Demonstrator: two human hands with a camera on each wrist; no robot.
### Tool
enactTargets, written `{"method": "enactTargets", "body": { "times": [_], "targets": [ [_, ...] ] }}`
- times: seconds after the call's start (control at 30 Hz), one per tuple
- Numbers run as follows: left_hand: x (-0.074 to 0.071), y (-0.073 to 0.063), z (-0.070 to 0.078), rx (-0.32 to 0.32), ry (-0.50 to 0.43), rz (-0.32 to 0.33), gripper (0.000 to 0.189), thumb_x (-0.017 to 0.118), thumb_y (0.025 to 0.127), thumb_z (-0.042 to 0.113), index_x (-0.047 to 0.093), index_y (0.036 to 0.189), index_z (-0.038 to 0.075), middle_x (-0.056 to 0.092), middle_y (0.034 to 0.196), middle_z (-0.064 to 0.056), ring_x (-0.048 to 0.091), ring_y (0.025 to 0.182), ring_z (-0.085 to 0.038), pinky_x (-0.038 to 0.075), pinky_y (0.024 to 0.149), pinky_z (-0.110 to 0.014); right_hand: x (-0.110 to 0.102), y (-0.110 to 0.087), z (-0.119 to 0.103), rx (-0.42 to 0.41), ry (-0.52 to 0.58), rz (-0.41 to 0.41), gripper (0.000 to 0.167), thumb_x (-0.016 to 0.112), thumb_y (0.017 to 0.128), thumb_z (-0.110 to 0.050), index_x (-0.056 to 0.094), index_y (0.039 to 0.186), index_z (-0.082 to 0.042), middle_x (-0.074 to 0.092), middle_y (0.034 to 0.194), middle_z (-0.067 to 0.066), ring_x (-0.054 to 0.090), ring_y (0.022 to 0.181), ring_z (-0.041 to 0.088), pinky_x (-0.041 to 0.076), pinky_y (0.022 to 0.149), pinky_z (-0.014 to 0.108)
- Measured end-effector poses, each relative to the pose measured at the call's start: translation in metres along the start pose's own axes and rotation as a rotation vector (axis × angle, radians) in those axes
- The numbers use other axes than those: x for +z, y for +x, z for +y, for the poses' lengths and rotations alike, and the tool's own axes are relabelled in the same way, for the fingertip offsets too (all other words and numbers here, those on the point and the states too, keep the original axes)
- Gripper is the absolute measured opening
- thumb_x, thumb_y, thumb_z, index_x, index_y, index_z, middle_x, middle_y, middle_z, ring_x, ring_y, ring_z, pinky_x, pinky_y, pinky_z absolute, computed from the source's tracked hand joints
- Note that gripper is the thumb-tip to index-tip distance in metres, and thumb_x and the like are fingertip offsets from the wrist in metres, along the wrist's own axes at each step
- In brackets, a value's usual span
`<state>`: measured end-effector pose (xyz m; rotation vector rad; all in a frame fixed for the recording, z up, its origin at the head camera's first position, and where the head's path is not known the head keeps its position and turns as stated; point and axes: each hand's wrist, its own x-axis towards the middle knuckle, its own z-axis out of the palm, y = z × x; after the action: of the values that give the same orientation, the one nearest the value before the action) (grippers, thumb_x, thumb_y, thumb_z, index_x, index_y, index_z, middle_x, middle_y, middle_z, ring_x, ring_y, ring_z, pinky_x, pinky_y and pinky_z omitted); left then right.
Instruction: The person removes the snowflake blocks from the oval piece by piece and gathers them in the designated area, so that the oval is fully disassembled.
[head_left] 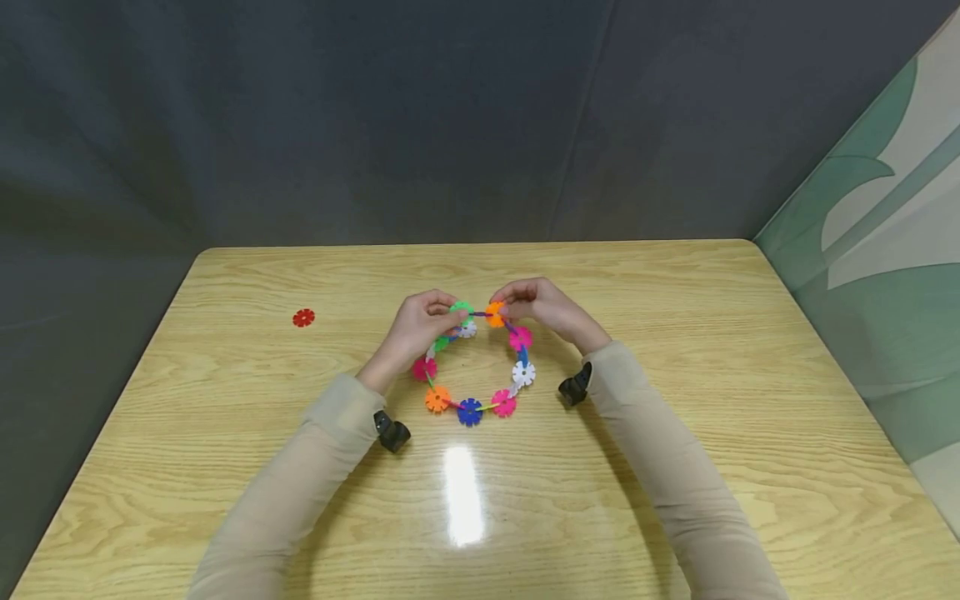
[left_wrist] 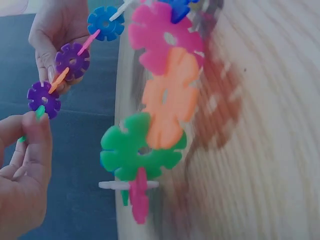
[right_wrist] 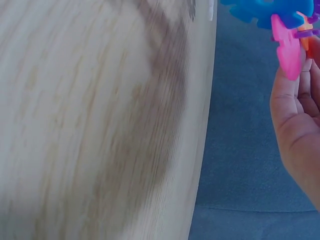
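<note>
A closed-looking ring of interlocking plastic snowflake discs in many colours hangs between both hands, with a blue disc at its near side. My left hand pinches a green disc between thumb and fingers at the ring's far side. Just to the right, my right hand grips an orange disc. An edge-on purple disc links these two in the left wrist view. In the right wrist view, a pink disc and a light-blue disc sit by the right fingers.
One loose red snowflake disc lies on the wooden table, left of the hands. A dark curtain stands behind the table, and a green-and-white patterned panel borders its right side.
</note>
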<state>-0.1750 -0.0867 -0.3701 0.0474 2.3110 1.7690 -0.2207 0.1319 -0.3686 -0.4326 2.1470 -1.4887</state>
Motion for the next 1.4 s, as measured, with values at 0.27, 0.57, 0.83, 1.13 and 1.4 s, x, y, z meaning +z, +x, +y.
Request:
{"method": "enactTargets", "body": {
  "times": [0.27,0.57,0.83,1.13,1.4],
  "targets": [
    [0.0,-0.001,0.003,0.037,0.11,0.007,0.029,0.064,0.091,0.021,0.063,0.114,0.003,0.068,0.111,-0.017,0.064,0.095,-0.031,0.054,0.075,-0.034,-0.005,-0.002,0.001,-0.012,-0.013,0.001,0.025,0.055,0.095,-0.007,0.06,0.116,0.006,0.061,0.083,-0.007,0.056,0.078,0.011,0.049,0.086,0.036],
    [-0.012,-0.001,0.0,0.024,-0.059,0.066,0.033,0.065,0.091,0.016,0.06,0.118,-0.001,0.068,0.105,-0.017,0.068,0.09,-0.028,0.058,0.083,-0.041,-0.012,-0.004,0.008,0.022,0.01,0.04,0.025,0.054,0.094,-0.004,0.058,0.117,0.005,0.059,0.084,-0.006,0.054,0.077,0.01,0.047,0.072,0.022],
    [-0.035,0.002,-0.009,0.016,-0.045,0.158,0.034,0.067,0.09,0.019,0.062,0.118,-0.001,0.061,0.094,0.001,0.063,0.085,-0.012,0.057,0.085,-0.039,-0.014,-0.006,0.006,0.032,0.024,0.05,0.027,0.055,0.094,-0.006,0.057,0.12,0.004,0.063,0.085,-0.009,0.059,0.08,0.008,0.049,0.073,0.024],
    [-0.07,0.002,-0.029,-0.018,0.005,0.26,0.034,0.061,0.093,0.008,0.06,0.125,-0.002,0.061,0.116,-0.017,0.06,0.08,-0.001,0.058,0.081,-0.024,-0.018,-0.007,0.009,0.027,0.019,0.059,0.029,0.056,0.093,-0.006,0.057,0.12,0.005,0.063,0.085,-0.009,0.059,0.077,0.007,0.05,0.073,0.025],
    [-0.092,-0.003,-0.041,-0.075,-0.063,0.304,0.042,0.056,0.093,0.0,0.05,0.134,-0.006,0.057,0.109,-0.008,0.058,0.077,0.002,0.056,0.077,-0.017,-0.018,-0.007,0.008,0.024,0.023,0.059,0.029,0.056,0.093,-0.006,0.056,0.12,0.006,0.063,0.083,-0.01,0.06,0.076,0.006,0.05,0.072,0.024]
  ]
}}
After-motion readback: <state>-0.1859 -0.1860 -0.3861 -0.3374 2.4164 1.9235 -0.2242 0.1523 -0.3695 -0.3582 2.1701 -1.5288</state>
